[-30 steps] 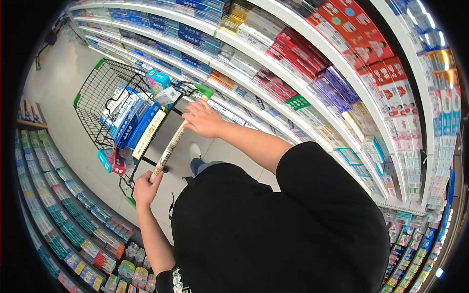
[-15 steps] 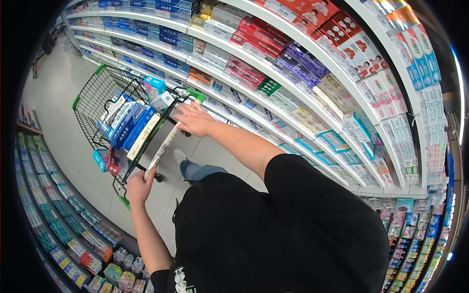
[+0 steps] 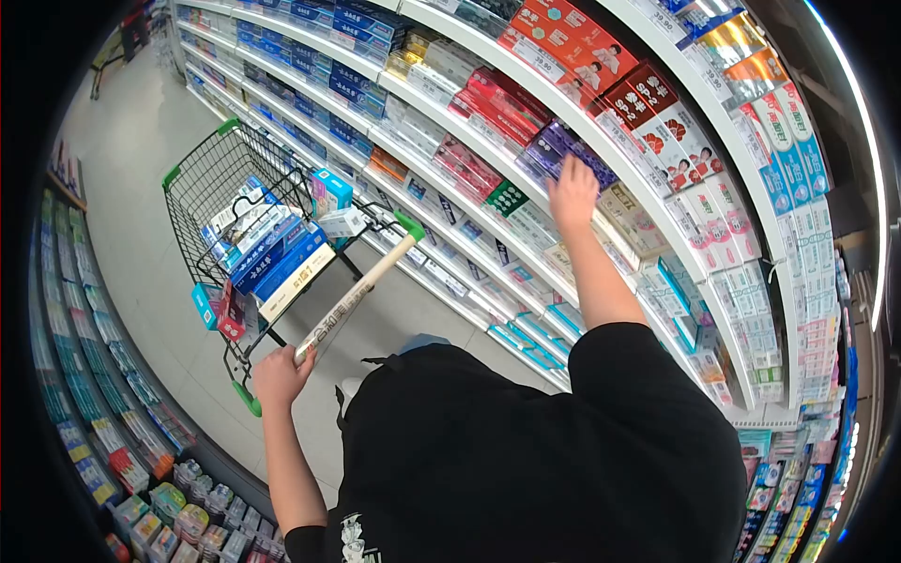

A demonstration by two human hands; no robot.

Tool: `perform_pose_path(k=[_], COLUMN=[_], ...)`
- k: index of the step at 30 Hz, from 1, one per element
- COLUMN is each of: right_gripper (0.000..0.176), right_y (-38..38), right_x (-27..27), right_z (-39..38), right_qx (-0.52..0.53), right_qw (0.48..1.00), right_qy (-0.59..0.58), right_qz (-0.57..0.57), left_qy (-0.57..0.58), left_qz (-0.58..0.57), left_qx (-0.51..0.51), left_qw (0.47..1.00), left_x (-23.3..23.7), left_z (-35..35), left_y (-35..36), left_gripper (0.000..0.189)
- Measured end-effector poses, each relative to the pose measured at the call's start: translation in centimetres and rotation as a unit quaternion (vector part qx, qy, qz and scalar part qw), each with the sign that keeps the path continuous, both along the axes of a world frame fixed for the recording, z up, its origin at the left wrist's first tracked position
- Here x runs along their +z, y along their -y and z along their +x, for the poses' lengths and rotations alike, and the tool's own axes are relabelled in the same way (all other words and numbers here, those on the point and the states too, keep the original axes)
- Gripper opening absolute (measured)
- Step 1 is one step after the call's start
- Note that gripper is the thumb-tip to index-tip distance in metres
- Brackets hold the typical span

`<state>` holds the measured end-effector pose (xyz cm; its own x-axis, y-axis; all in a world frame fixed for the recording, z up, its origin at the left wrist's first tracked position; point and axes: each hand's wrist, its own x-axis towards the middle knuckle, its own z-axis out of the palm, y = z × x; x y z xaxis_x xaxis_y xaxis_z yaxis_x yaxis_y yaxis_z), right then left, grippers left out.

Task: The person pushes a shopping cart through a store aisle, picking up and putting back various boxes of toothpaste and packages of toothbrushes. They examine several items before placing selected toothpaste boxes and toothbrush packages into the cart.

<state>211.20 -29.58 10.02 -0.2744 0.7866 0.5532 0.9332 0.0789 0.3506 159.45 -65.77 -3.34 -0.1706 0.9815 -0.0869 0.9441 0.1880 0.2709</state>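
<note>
My left hand [image 3: 282,375] is closed around the near left end of the shopping cart's handle [image 3: 333,314]. Boxes lie in the black wire cart [image 3: 202,178] with green corners, among them blue boxes [image 3: 272,267] and a cream box [image 3: 297,283]. Over at the shelf, my right hand [image 3: 573,194] reaches up with fingers stretched out, right at the front of a row of purple boxes [image 3: 554,150]. Its palm side is hidden from this view, and nothing shows between the fingers.
Long white shelves [image 3: 526,197] of boxed goods run along the right, with red boxes [image 3: 563,52] above the purple ones. A lower rack of packages [image 3: 99,366] curves along the left. Grey tiled floor [image 3: 122,159] stretches ahead of the cart.
My right hand has left the cart handle and moved up and right to the purple boxes. The left hand has stayed on the handle. In view, the cart sits slightly further right.
</note>
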Motion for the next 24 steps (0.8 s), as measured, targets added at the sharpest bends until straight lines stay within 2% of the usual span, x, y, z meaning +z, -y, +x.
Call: perform_pose_path(k=[1, 3, 6, 7, 9, 10, 13, 15, 18, 21, 24], right_gripper=[0.077, 0.067, 0.058, 0.055, 0.053, 0.060, 0.067, 0.068, 0.068, 0.069, 0.065], right_y=[-0.2, -0.4, -1.4, -1.8, -1.8, -1.0, 0.2, 1.9, 3.7, 3.7, 4.6], right_x=[0.3, -0.3, -0.6, -0.9, -0.8, 0.0, -0.1, -1.5, -2.6, -5.0, -6.6], right_z=[1.3, 3.2, 4.1, 4.6, 4.7, 3.9, 4.1, 2.5, -2.0, -7.4, -13.9], right_qx=[-0.034, -0.016, -0.068, -0.040, -0.011, -0.008, 0.181, 0.304, 0.428, 0.508, 0.558], right_qw=[0.999, 1.000, 0.996, 0.998, 0.997, 0.995, 0.974, 0.925, 0.845, 0.794, 0.750], right_qy=[-0.007, 0.017, -0.028, -0.049, -0.081, -0.096, -0.130, -0.227, -0.282, -0.247, -0.187], right_qz=[-0.028, 0.021, -0.040, -0.021, -0.019, -0.028, 0.047, -0.020, -0.155, -0.226, -0.301], left_qy=[-0.004, -0.005, -0.007, -0.013, -0.026, -0.021, -0.007, -0.028, -0.101, -0.091, -0.080], left_qz=[0.012, 0.029, 0.045, 0.043, 0.038, 0.029, 0.030, 0.019, -0.033, -0.074, -0.055], left_qx=[-0.012, -0.019, -0.017, -0.005, -0.005, -0.001, 0.001, 0.024, 0.107, 0.209, 0.217], left_qw=[1.000, 0.999, 0.999, 0.999, 0.999, 0.999, 1.000, 0.999, 0.989, 0.971, 0.971], left_x=[-0.3, -1.3, -1.4, -0.9, 0.3, 0.4, 0.5, -0.1, 0.4, 0.5, 0.6], left_z=[0.3, 0.8, 2.5, 3.1, 3.7, 4.1, 5.4, 6.8, 9.5, 12.6, 15.0], left_y=[0.2, 0.5, 0.9, 1.3, 1.2, 1.3, 1.2, 1.8, 2.1, 2.9, 4.0], left_gripper=[0.055, 0.053, 0.053, 0.053, 0.054, 0.055, 0.057, 0.062, 0.071, 0.073, 0.072])
